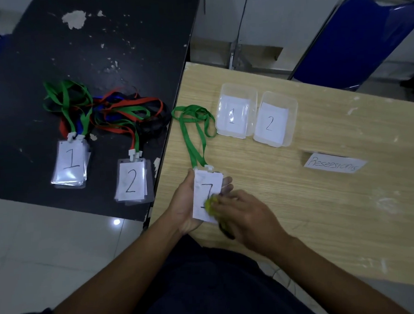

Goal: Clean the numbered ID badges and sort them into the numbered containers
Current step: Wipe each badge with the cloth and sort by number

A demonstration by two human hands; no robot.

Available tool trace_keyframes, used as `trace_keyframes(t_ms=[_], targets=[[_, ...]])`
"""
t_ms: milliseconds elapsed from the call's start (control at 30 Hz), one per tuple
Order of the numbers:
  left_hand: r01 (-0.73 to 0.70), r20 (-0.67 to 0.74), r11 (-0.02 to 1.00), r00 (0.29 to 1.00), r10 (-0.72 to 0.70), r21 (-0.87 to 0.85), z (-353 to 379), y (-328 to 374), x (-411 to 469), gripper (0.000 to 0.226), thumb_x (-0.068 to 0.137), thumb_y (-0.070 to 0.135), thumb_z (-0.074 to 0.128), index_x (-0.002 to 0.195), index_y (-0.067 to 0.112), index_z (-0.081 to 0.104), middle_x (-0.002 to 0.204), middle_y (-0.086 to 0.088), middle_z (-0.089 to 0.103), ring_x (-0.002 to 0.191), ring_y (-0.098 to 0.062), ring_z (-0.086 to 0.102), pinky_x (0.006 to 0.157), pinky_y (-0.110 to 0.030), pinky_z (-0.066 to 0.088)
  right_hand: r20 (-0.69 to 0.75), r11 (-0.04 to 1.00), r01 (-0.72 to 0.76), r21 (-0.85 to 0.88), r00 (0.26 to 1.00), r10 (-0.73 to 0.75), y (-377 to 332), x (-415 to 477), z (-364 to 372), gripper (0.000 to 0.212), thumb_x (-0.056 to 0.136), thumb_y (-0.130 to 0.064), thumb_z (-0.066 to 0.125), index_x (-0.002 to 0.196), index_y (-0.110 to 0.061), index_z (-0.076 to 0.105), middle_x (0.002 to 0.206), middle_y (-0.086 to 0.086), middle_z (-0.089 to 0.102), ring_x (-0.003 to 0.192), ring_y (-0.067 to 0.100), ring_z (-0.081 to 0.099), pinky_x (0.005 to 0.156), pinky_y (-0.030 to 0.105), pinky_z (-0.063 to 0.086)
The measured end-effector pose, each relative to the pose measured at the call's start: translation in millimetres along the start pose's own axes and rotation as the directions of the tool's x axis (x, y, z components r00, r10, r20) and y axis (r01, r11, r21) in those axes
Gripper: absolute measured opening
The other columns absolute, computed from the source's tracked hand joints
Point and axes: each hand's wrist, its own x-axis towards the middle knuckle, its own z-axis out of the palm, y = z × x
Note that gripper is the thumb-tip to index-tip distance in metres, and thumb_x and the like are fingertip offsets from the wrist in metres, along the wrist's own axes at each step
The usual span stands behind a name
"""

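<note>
**Reader:** What does the head view show?

**Describer:** A person's left hand holds an ID badge above the near edge of a wooden table. The thumb lies along the badge's left edge, and fingertips curl up past its right edge. The right hand has its fingers bunched together, pinching a blurred yellow-green cloth against the badge's lower face. The handwritten digit is partly covered.

**Reader:** How will the badge handle?

**Describer:** Probably light: a slick, bendy plastic sleeve with paper inside. Gripping its edges or the white top clip seems safest. Its limp green lanyard trails across the table and could snag.

**Reader:** Where does it go?

**Describer:** Clear container 1 and container 2 sit side by side further back. Badge stack 1 and badge stack 2 lie on a black table to the left.
</note>
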Motion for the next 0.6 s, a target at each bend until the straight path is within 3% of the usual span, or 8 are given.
trace_keyframes(t_ms=[100,200,267,367,433,533,600], targets=[[-0.025,0.010,0.999,1.000,0.024,0.023,7.8,-0.4,0.3,0.088,0.075,0.057,0.058,0.147,0.009,0.045,0.118,-0.018,0.070,0.094,-0.029,0.072,0.077,-0.037,0.060,-0.117,0.989,-0.149,-0.001,0.982,0.148,3.8,13.2,-2.8,0.036,0.077,0.004,0.077,0.112,-0.006,0.073,0.116,0.007,0.072,0.089,0.030,0.063,0.075,0.039,0.057],[-0.043,0.042,0.999,0.998,0.045,-0.031,10.0,5.8,1.2,0.081,0.074,0.053,0.057,0.141,0.007,0.050,0.124,-0.021,0.067,0.107,-0.031,0.069,0.084,-0.040,0.058,-0.053,0.994,-0.009,0.109,0.998,0.015,-23.0,7.0,5.7,0.034,0.085,-0.008,0.071,0.118,-0.011,0.070,0.121,0.001,0.069,0.091,0.019,0.058,0.081,0.028,0.052],[-0.041,0.056,0.998,0.997,0.043,-0.045,7.1,7.0,0.1,0.071,0.077,0.054,0.054,0.129,0.006,0.061,0.123,-0.020,0.067,0.109,-0.031,0.068,0.083,-0.040,0.059,-0.020,0.990,0.035,0.138,0.999,-0.032,-21.7,6.7,-0.5,0.032,0.088,-0.011,0.069,0.120,-0.012,0.070,0.121,0.000,0.069,0.091,0.021,0.060,0.078,0.029,0.053],[-0.035,0.071,0.999,0.997,0.034,0.012,7.9,2.6,1.0,0.063,0.078,0.060,0.050,0.113,0.013,0.073,0.116,-0.015,0.072,0.097,-0.028,0.073,0.073,-0.039,0.061,-0.127,0.981,-0.183,0.069,0.973,0.190,-2.7,22.0,-7.6,0.031,0.084,-0.003,0.072,0.113,-0.013,0.074,0.115,-0.001,0.072,0.087,0.026,0.060,0.072,0.034,0.056],[-0.057,0.059,0.998,0.997,0.056,0.025,12.1,3.4,-0.8,0.060,0.079,0.060,0.051,0.112,0.015,0.074,0.119,-0.016,0.070,0.102,-0.028,0.071,0.079,-0.039,0.060,-0.147,0.946,-0.294,0.134,0.938,0.313,-9.1,27.6,-4.7,0.030,0.085,-0.004,0.071,0.113,-0.017,0.074,0.114,-0.005,0.071,0.088,0.022,0.056,0.073,0.033,0.054],[-0.061,0.055,0.998,0.997,0.061,-0.017,13.6,11.9,-6.2,0.067,0.079,0.055,0.054,0.123,0.006,0.068,0.136,-0.021,0.059,0.127,-0.032,0.057,0.102,-0.039,0.050,-0.026,0.970,-0.081,0.229,0.996,0.089,-27.6,15.1,0.2,0.032,0.088,-0.012,0.067,0.119,-0.020,0.071,0.124,-0.007,0.067,0.091,0.017,0.055,0.077,0.025,0.050],[-0.065,0.060,0.997,0.996,0.067,-0.034,11.5,15.8,-8.4,0.069,0.083,0.055,0.052,0.131,0.005,0.060,0.137,-0.022,0.058,0.127,-0.032,0.056,0.105,-0.042,0.045,0.019,0.978,-0.036,0.206,0.999,0.033,-18.0,11.5,-8.7,0.032,0.090,-0.015,0.064,0.120,-0.019,0.070,0.126,-0.006,0.067,0.090,0.021,0.057,0.075,0.029,0.053]])
